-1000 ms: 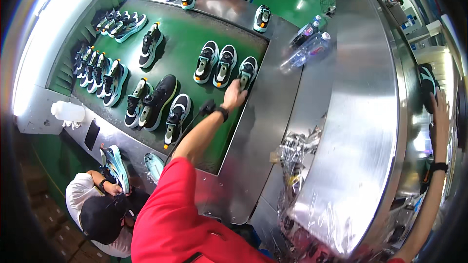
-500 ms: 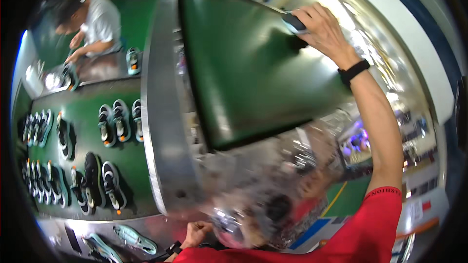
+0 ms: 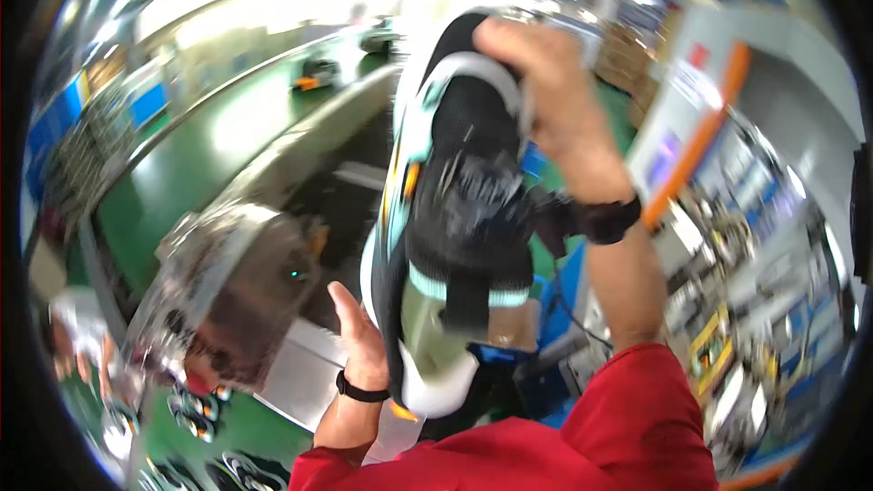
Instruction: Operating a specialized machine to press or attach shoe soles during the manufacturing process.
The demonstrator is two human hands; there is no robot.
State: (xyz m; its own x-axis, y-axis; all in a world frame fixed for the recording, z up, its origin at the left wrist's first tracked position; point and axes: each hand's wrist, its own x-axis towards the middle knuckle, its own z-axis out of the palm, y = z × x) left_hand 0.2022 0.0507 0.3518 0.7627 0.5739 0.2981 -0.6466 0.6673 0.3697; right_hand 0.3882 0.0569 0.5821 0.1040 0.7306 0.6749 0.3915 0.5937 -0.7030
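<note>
A black sneaker [image 3: 473, 173] with a pale teal and white sole is held up close in front of me, toe upward and heel down. A pale green and white last [image 3: 436, 355] sticks out of its ankle opening. My right hand [image 3: 555, 100] grips the toe end from the right, blurred by motion, with a black band on the wrist. Low on the shoe's left side is my left hand [image 3: 362, 341], thumb stretched upward and apart. Its other fingers are partly hidden behind the shoe, and whether they touch it I cannot tell.
Behind lies a long green conveyor [image 3: 227, 136] with more shoes [image 3: 318, 73] on it. A shiny, transparent-looking cover [image 3: 227, 300] stands to the left. More shoes [image 3: 195, 409] are at lower left. An orange-edged grey machine [image 3: 700, 118] and cluttered equipment stand at right.
My right hand has brought the shoe from over the green belt up close before me. My left hand has risen beside it, its thumb now spread. The view has turned away from the seated co-worker.
</note>
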